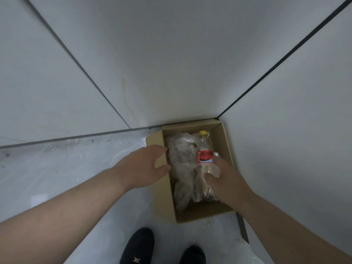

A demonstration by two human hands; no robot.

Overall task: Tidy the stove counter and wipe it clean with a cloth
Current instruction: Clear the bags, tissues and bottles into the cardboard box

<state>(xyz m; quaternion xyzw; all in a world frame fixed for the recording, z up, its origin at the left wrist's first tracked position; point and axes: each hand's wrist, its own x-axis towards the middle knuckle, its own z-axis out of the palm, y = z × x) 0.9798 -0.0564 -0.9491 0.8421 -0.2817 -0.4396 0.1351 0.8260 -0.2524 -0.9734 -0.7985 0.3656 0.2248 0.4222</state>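
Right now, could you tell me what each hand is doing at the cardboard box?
Left hand: open, empty, at the cardboard box's left wall.
Right hand: closed around the plastic bottle inside the box.

Box (224, 141): brown cardboard, matt, plain. Bottle (205, 149) inside it: clear plastic, glossy red label, yellow plastic cap. Bag (181, 159) at 9 o'clock of the bottle: thin crinkled clear plastic, shiny. Floor (57, 178): pale, smooth, glossy, gritty specks. Walls (171, 54): smooth matt white panels. Shoes (139, 246): black, matt, metal buckle.
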